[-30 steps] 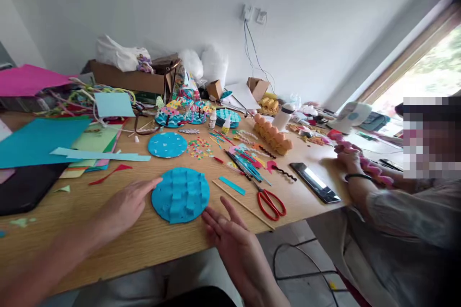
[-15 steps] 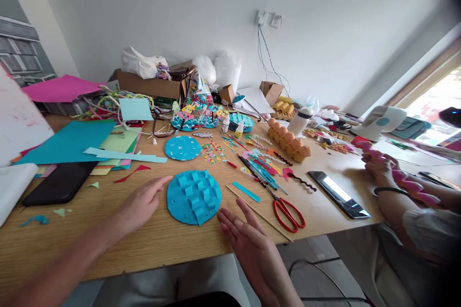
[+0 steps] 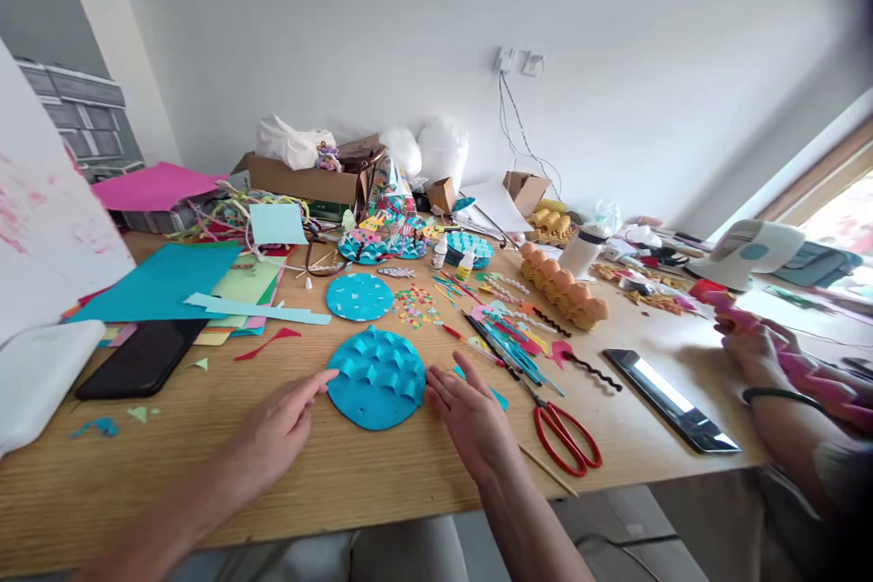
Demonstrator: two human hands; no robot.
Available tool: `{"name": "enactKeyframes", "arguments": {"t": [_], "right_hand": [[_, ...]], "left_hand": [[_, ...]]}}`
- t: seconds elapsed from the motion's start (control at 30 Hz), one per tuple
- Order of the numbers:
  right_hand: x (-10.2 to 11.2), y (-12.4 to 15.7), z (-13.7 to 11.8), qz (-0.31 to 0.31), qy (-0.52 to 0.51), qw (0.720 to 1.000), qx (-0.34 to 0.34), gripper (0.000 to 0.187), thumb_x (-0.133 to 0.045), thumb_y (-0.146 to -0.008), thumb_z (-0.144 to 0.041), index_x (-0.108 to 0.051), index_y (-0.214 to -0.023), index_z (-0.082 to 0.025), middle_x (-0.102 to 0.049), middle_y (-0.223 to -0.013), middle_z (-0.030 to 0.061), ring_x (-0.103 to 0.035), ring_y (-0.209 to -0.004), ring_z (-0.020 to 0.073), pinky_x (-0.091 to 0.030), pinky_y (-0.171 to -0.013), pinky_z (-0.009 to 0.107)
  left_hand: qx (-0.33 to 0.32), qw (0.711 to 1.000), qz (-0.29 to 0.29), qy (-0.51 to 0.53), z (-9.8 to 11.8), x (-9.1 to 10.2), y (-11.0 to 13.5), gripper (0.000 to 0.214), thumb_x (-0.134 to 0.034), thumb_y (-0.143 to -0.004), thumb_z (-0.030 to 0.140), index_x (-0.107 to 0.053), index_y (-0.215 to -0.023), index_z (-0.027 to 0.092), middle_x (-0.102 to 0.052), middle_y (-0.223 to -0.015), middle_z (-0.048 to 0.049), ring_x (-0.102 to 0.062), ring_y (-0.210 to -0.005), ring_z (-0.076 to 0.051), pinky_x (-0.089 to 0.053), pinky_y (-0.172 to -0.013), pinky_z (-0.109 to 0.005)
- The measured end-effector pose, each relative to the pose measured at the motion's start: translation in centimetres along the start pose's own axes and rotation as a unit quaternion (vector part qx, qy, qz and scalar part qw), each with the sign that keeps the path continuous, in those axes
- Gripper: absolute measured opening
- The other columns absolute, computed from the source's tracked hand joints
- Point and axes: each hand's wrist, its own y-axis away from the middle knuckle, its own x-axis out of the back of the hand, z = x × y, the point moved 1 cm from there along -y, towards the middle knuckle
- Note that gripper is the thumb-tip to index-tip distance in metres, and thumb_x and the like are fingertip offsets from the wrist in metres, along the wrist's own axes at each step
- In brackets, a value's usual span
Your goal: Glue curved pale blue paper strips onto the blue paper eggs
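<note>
A round blue disc with rows of curled blue paper strips on its upper part lies flat on the table before me; its near part is bare. At its left edge is my left hand, open, with stretched fingertips touching the rim. On the other side my right hand is open and flat, fingers extended, its fingertips close against the right rim. A blue paper strip is partly hidden behind that hand. Just beyond the disc lies a second blue disc with pale flecks, beside scattered colourful confetti.
Red-handled scissors, a wooden stick and a tablet-like device lie to the right. Left are a black phone and coloured paper. Farther back stands an egg carton. A co-worker's hands hold something pink.
The blue disc has turned between my hands, so its bare part now faces me. My right hand has moved up along its right rim. The whole view has shifted slightly.
</note>
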Motion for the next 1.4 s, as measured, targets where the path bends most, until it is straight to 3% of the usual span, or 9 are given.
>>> {"name": "enactKeyframes", "arguments": {"t": [0.1, 0.2, 0.43, 0.67, 0.93, 1.07, 1.17, 1.27, 1.4], "right_hand": [[0.1, -0.2, -0.5, 0.007, 0.010, 1.000, 0.017, 0.091, -0.075, -0.054, -0.015, -0.034, -0.135, -0.018, -0.070, -0.087, 0.0050, -0.064, -0.097, 0.0232, -0.041, -0.095, 0.036], [0.8, 1.4, -0.4, 0.014, 0.004, 1.000, 0.008, 0.090, -0.077, -0.055, -0.018, -0.035, -0.134, -0.017, -0.070, -0.095, 0.0078, -0.062, -0.103, 0.0242, -0.039, -0.097, 0.037], [1.5, 5.0, 1.3, 0.003, -0.030, 0.999, -0.038, 0.091, -0.076, -0.059, -0.020, -0.031, -0.137, -0.015, -0.068, -0.103, 0.0120, -0.060, -0.106, 0.0256, -0.038, -0.097, 0.038], [1.0, 3.6, 1.6, -0.009, -0.038, 0.998, -0.050, 0.091, -0.075, -0.060, -0.021, -0.029, -0.138, -0.015, -0.069, -0.102, 0.0131, -0.063, -0.101, 0.0250, -0.042, -0.090, 0.036], [0.3, 2.3, 0.9, -0.010, -0.050, 0.997, -0.050, 0.090, -0.074, -0.062, -0.021, -0.026, -0.139, -0.015, -0.069, -0.101, 0.0129, -0.062, -0.104, 0.0246, -0.041, -0.090, 0.034], [0.5, 1.7, 0.4, 0.009, -0.028, 0.998, -0.047, 0.083, -0.075, -0.061, -0.022, -0.036, -0.133, -0.017, -0.067, -0.105, 0.0126, -0.061, -0.105, 0.0259, -0.040, -0.090, 0.037], [1.1, 1.3, -0.1, 0.030, 0.065, 0.997, 0.002, 0.061, -0.076, -0.060, -0.025, -0.055, -0.117, -0.019, -0.065, -0.113, 0.0111, -0.057, -0.108, 0.0260, -0.040, -0.090, 0.037], [1.2, 1.0, -0.7, 0.029, 0.222, 0.968, 0.112, 0.032, -0.073, -0.063, -0.028, -0.068, -0.094, -0.020, -0.067, -0.103, 0.0082, -0.058, -0.101, 0.0251, -0.043, -0.085, 0.034], [0.0, 1.3, -0.9, -0.023, 0.411, 0.871, 0.269, 0.011, -0.061, -0.075, -0.025, -0.070, -0.080, -0.022, -0.068, -0.082, 0.0060, -0.060, -0.081, 0.0212, -0.045, -0.073, 0.031]], "left_hand": [[-0.001, 1.000, 0.024, 0.017, -0.8, -0.3, 0.4, 0.052, -0.032, -0.074, 0.020, -0.054, -0.121, 0.018, -0.066, -0.102, -0.0062, -0.062, -0.092, -0.019, -0.049, -0.084, -0.032], [0.017, 0.998, 0.054, 0.016, -1.5, -0.4, 0.3, 0.052, -0.032, -0.073, 0.022, -0.053, -0.122, 0.018, -0.066, -0.100, -0.0060, -0.062, -0.091, -0.019, -0.049, -0.082, -0.031], [0.029, 0.999, 0.030, 0.014, -1.4, -0.1, -1.1, 0.057, -0.036, -0.072, 0.024, -0.046, -0.127, 0.016, -0.063, -0.115, -0.0072, -0.062, -0.091, -0.018, -0.048, -0.084, -0.030], [0.039, 0.998, 0.033, 0.021, -1.3, -0.6, -1.3, 0.055, -0.033, -0.073, 0.019, -0.048, -0.125, 0.017, -0.065, -0.108, -0.0068, -0.062, -0.088, -0.018, -0.049, -0.083, -0.031], [0.035, 0.997, 0.054, 0.037, -2.7, -1.8, -0.6, 0.053, -0.031, -0.076, 0.017, -0.047, -0.127, 0.022, -0.067, -0.104, -0.0047, -0.062, -0.081, -0.016, -0.050, -0.075, -0.028], [0.031, 0.999, 0.018, 0.030, -2.1, -0.2, -1.0, 0.050, -0.032, -0.077, 0.018, -0.051, -0.123, 0.019, -0.069, -0.099, -0.0053, -0.064, -0.082, -0.017, -0.052, -0.076, -0.028], [0.010, 0.999, 0.020, -0.027, -1.5, 1.6, -2.4, 0.045, -0.032, -0.079, 0.020, -0.059, -0.114, 0.017, -0.068, -0.103, -0.0079, -0.063, -0.094, -0.021, -0.050, -0.084, -0.033], [-0.046, 0.992, 0.038, -0.113, -1.1, 2.6, -4.4, 0.048, -0.033, -0.072, 0.011, -0.064, -0.108, 0.019, -0.065, -0.112, -0.0079, -0.057, -0.107, -0.024, -0.045, -0.093, -0.040], [-0.099, 0.983, -0.015, -0.154, -1.0, 2.3, -7.2, 0.051, -0.030, -0.072, 0.003, -0.064, -0.108, 0.018, -0.064, -0.111, -0.0087, -0.056, -0.107, -0.022, -0.044, -0.093, -0.038]]}}
